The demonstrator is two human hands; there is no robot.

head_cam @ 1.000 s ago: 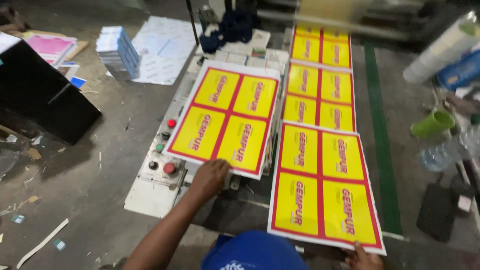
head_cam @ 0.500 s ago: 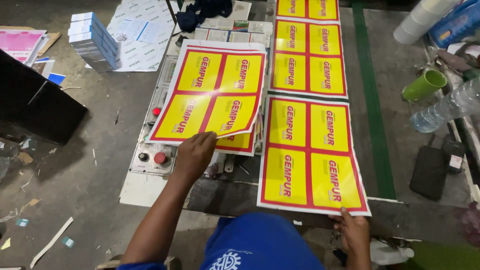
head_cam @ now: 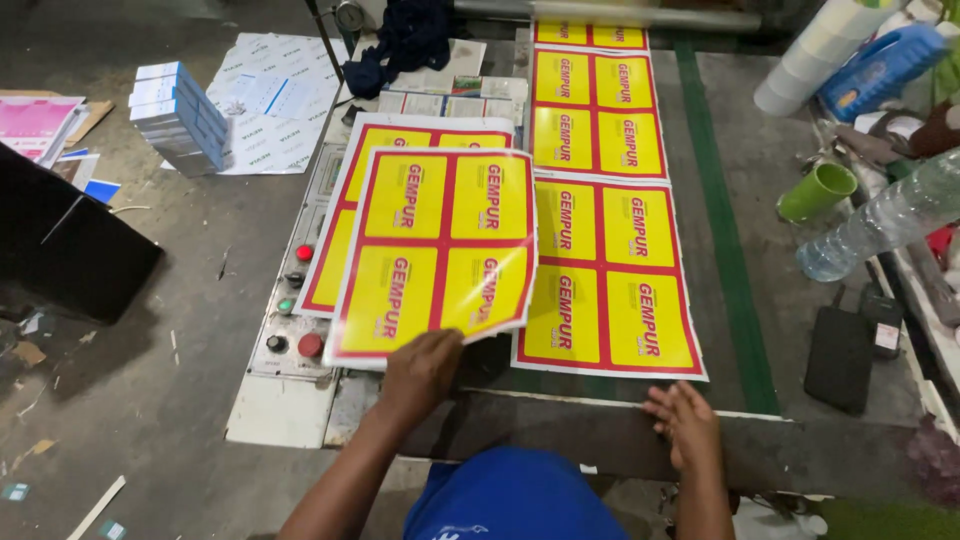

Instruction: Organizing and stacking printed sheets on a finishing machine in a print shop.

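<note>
My left hand (head_cam: 420, 375) pinches the near edge of a glossy printed sheet (head_cam: 440, 250) with four yellow panels framed in red. The sheet is lifted and slightly curled. Its right side overlaps a similar sheet (head_cam: 610, 285) lying flat on the grey belt (head_cam: 790, 300). Under the held sheet another such sheet (head_cam: 375, 135) lies on the control panel (head_cam: 290, 310). My right hand (head_cam: 685, 425) rests with fingers spread on the table's front edge (head_cam: 560, 430), just below the flat sheet and holding nothing. More printed sheets (head_cam: 597, 110) run up the belt.
The panel carries red, green and black buttons. A green cup (head_cam: 818, 190), a plastic bottle (head_cam: 880, 220) and a black device (head_cam: 840, 355) sit at right. Paper packs (head_cam: 180, 115) and a black box (head_cam: 60, 250) stand on the floor at left. A dark cloth (head_cam: 400, 40) lies beyond the sheets.
My left hand has raised the top sheet and carried it to the right, over the belt sheet's edge. My right hand has come off that sheet's lower edge onto the table's front edge.
</note>
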